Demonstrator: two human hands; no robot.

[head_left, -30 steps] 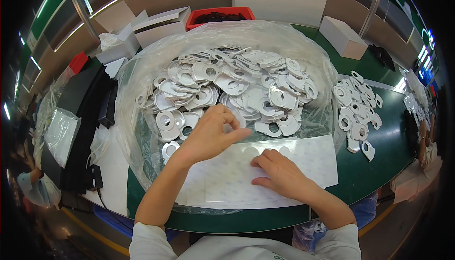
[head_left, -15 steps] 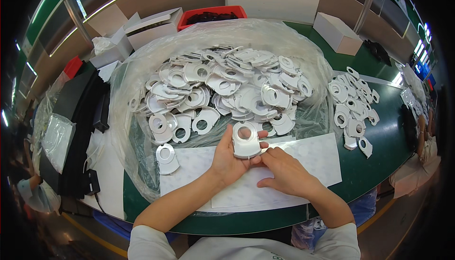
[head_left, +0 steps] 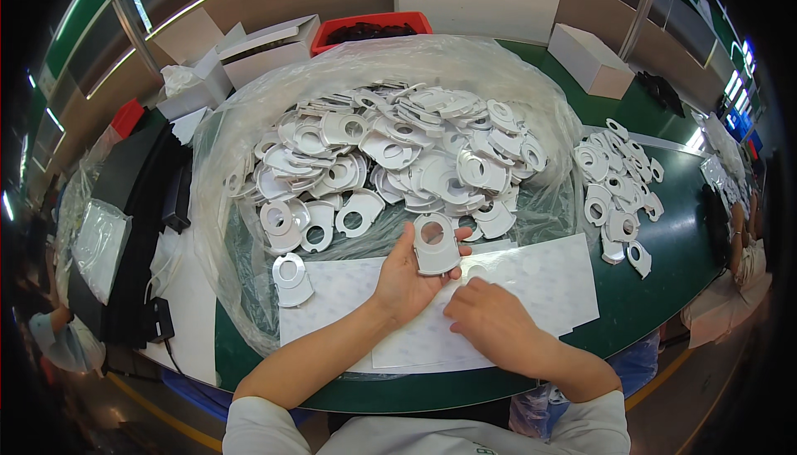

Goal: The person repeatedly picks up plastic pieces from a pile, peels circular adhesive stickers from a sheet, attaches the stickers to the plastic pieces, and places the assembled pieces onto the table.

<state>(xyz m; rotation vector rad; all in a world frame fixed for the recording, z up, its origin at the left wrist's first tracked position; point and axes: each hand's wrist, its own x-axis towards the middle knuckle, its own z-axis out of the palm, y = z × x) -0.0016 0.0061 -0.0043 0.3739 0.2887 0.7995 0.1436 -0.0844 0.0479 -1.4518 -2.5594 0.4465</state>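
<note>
My left hand [head_left: 403, 283] holds a white plastic cover plate [head_left: 437, 259] with a round hole, its fingers wrapped under and around the plate's edges. Close to its right, my right hand [head_left: 494, 322] hovers low over the pale sheets [head_left: 544, 285], fingers curled inward and closed. Whatever may be between those fingertips is hidden. Another white plate [head_left: 292, 287] lies by itself at the left edge of the sheets. Beyond both hands rises a large heap of similar white plates [head_left: 403, 152] on clear plastic film [head_left: 228, 289].
To the right, a smaller group of white plates [head_left: 621, 227] lies on the green tabletop [head_left: 677, 243]. A red bin [head_left: 372, 19] with dark parts stands at the back, between white boxes [head_left: 272, 48] and a white carton [head_left: 589, 58]. A black device [head_left: 159, 319] sits at left.
The held plate has shifted slightly right and tilted in my left hand. My right hand has drawn away from it, down onto the sheets, and its fingers have curled in.
</note>
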